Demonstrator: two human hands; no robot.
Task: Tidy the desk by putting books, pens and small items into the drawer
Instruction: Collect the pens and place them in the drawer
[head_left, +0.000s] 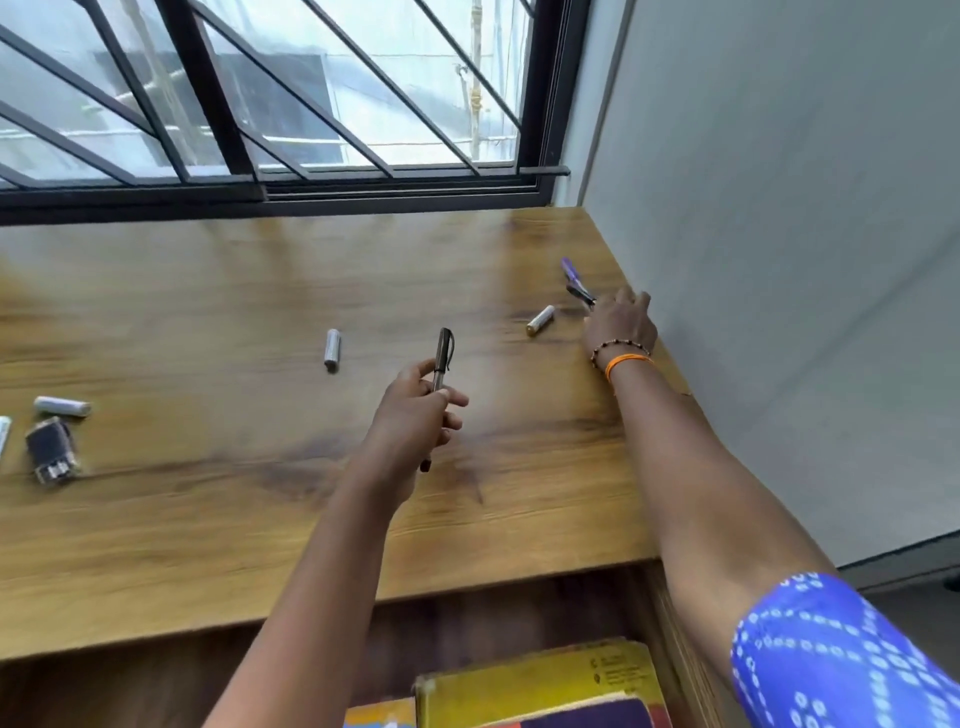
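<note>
My left hand (415, 410) grips a dark slim pen with a pocket clip (441, 364), fingers curled round its lower barrel; the capped end points up and away from me, and the tip shows below my palm. The pen is held above the wood-grain desk (208, 519), not touching it.

My right hand (621, 325) is stretched to the far right of the desk, close to the grey wall (779, 260). Its fingers reach to a purple-and-black pen (574, 278) lying there; the fingertips are at the pen's near end, but blur prevents me from telling whether they pinch it or only touch it. On that wrist sit a beaded bracelet (618, 345) and an orange band (626, 361).

A white cylindrical battery with a gold end (540, 319) lies on the desk just left of my right hand. A second white cylindrical battery (332, 349) lies left of the dark pen, apart from it. Well left of the dark pen, near the desk's left edge, lie a third white battery (62, 406) and, just beside it on the near side, a small dark rectangular item with a clear end (52, 451).

Below the desk's near edge, a yellow-covered book (535, 680) lies in the open wooden drawer (670, 649).
</note>
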